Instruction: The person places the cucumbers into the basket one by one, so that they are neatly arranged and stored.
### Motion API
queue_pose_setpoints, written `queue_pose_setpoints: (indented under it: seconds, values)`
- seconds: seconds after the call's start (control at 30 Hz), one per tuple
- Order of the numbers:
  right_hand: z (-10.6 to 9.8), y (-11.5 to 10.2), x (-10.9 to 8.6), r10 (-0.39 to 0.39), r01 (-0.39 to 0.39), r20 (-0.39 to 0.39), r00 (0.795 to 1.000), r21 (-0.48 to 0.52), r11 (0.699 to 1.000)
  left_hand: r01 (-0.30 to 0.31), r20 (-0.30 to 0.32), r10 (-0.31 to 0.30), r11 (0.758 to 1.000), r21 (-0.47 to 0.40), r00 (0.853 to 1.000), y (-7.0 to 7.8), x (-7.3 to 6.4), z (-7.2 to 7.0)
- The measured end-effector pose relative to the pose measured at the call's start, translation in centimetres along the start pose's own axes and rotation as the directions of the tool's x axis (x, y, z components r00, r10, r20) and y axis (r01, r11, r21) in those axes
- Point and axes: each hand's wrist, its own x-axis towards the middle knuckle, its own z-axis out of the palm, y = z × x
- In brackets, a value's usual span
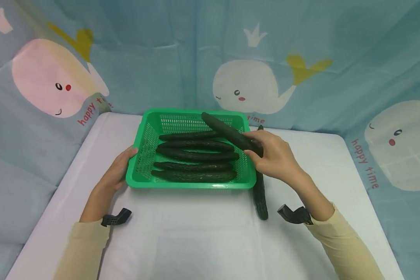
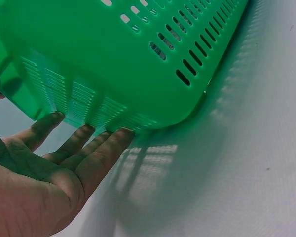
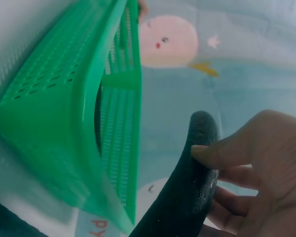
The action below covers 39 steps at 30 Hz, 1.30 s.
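Observation:
A green plastic basket [image 1: 192, 185] stands on the white table with several dark cucumbers [image 1: 196, 156] lying crosswise inside. My right hand [image 1: 274, 155] pinches one cucumber [image 1: 227, 131] near its end, thumb on one side and fingers on the other. That cucumber slants over the basket's right part, its far end raised above the back. In the right wrist view the held cucumber [image 3: 187, 182] is beside the basket wall. My left hand [image 1: 118, 167] is at the basket's left side, thumb at the rim; in the left wrist view its fingertips [image 2: 123, 132] touch the outer wall.
One more cucumber [image 1: 260, 198] lies lengthwise on the table [image 1: 196, 241] just right of the basket, partly hidden under my right hand. A blue curtain [image 1: 182, 58] with printed whales hangs behind the table and at both sides.

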Motion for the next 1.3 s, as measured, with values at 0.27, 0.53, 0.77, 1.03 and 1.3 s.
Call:
queue_pose_setpoints:
  seconds: [0.27, 0.53, 0.77, 1.03, 1.3]
  values:
    - [0.2, -2.7, 1.5, -0.116, 0.12, 0.076, 0.99, -0.053, 0.991, -0.035, -0.013, 0.035, 0.999, -0.013, 0.999, -0.3, -0.1, 0.0]
    - [1.4, -5.4, 3.1, -0.201, 0.216, 0.173, 0.964, -0.074, 0.973, -0.015, -0.001, 0.015, 1.0, -0.02, 1.0, 0.0, -0.1, -0.3]
    - [3.0, -6.5, 3.8, -0.24, 0.254, 0.221, 0.945, -0.036, 0.966, -0.013, -0.004, 0.013, 1.0, -0.019, 1.0, 0.2, 0.1, -0.1]
    - [4.3, -7.4, 4.2, -0.249, 0.268, 0.259, 0.933, -0.041, 0.963, -0.006, 0.01, 0.006, 1.0, -0.023, 1.0, 0.3, 0.1, 0.0]
    - [5.2, -8.3, 4.1, -0.278, 0.299, 0.286, 0.917, -0.032, 0.954, -0.007, 0.013, 0.008, 1.0, -0.029, 1.0, 0.3, 0.0, -0.1]
